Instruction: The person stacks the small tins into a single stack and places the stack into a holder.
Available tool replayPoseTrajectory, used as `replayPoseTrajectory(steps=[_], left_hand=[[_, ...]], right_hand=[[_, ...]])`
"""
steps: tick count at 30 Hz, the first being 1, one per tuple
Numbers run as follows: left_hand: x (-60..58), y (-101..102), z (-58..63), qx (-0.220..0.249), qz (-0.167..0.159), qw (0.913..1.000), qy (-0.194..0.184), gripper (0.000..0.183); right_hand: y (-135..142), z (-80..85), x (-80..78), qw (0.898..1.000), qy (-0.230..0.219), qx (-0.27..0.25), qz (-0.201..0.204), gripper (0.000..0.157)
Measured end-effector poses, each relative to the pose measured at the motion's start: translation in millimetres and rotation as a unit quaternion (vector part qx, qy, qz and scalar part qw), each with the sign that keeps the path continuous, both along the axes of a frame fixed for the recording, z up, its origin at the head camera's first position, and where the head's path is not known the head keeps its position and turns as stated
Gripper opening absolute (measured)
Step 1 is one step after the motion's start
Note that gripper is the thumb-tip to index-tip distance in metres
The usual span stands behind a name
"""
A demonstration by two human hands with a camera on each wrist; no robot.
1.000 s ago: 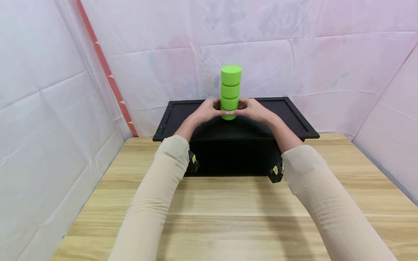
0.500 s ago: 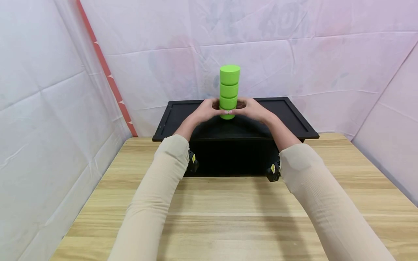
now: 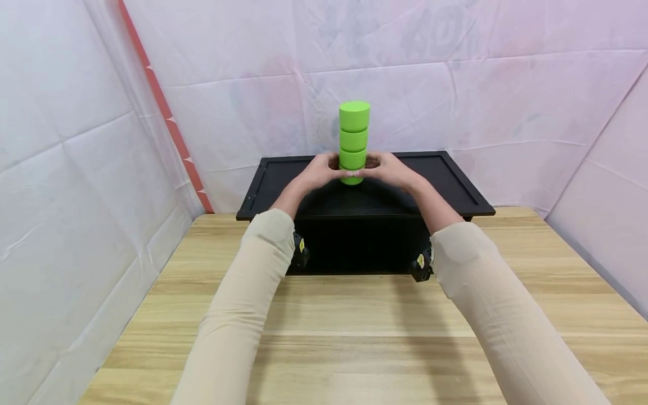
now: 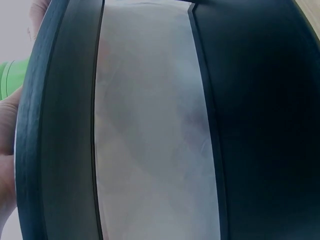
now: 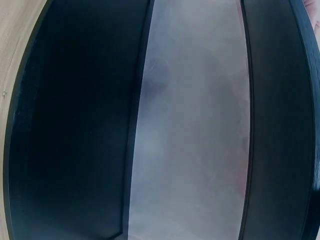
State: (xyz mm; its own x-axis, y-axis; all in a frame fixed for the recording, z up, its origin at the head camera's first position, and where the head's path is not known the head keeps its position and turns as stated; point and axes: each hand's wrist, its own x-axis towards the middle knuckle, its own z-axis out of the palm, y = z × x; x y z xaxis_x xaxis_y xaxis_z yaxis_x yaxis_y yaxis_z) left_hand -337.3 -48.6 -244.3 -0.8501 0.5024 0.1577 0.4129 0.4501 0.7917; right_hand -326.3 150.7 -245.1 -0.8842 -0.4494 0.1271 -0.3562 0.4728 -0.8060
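Observation:
A tall stack of several bright green cups (image 3: 354, 121) stands upright over the black stand (image 3: 430, 180) in the head view. My left hand (image 3: 320, 171) curls round its lower part from the left, and my right hand (image 3: 392, 170) does the same from the right. The two thumbs meet in front of the bottom cup; most other fingers are hidden behind the stack. In the left wrist view, part of a green cup (image 4: 16, 77) shows at the left edge beside the hand (image 4: 7, 165). Only a sliver of hand (image 5: 313, 12) shows in the right wrist view.
The stand has a raised rim and a dark opening (image 3: 359, 247) below its top. It rests at the back of a wooden table (image 3: 354, 315). White sheeting (image 3: 228, 50) rises behind and at both sides, with a red strip (image 3: 164, 104) at the left.
The stack has shifted slightly left, with the right hand and forearm moving a little the same way. Both hands keep their hold on the lower cups.

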Motion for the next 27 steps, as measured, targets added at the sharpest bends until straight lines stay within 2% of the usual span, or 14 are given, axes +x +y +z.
replayPoseTrajectory(steps=[7,13,27], left_hand=[[0.2,0,-0.9,0.0,0.007,0.9999,0.009,0.049],[-1.0,1,-1.3,-0.007,0.012,0.9998,0.015,0.047],[-3.2,4,-2.1,-0.011,0.012,0.9996,0.022,0.047]], right_hand=[[-6,9.7,11.5,1.0,-0.015,-0.007,0.002,0.057],[-2,-2.0,-1.3,1.0,-0.003,-0.005,-0.008,0.058],[0,-5.0,-4.7,1.0,0.0,0.005,-0.014,0.059]])
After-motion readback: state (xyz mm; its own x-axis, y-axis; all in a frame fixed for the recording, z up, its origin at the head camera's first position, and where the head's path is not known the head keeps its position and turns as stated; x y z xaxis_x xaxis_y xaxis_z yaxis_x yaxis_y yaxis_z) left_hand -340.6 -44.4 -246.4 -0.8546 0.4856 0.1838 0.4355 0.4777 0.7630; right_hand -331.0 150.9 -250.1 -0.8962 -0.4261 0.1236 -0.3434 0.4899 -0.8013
